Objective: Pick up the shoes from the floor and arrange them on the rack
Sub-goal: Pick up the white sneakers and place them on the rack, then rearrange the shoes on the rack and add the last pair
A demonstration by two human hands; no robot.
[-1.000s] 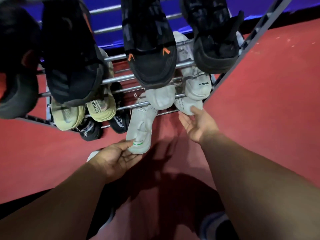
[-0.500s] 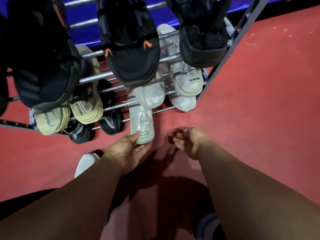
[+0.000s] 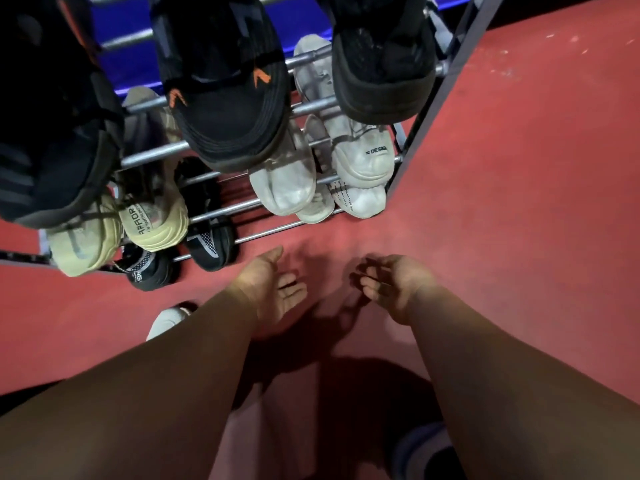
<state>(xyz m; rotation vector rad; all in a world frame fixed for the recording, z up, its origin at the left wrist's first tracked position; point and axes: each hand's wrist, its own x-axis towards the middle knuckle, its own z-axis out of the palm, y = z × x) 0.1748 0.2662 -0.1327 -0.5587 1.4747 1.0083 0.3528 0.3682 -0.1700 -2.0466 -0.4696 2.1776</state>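
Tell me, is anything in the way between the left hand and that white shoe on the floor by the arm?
Nothing visible blocks it. The left hand hangs open over bare red floor, and the white shoe lies on the floor just beside the left forearm, which hides part of it. The right hand is empty too.

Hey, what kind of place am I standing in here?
Probably an indoor shoe-storage corner: a tiered metal shoe rack full of sneakers stands on a red floor against a blue wall.
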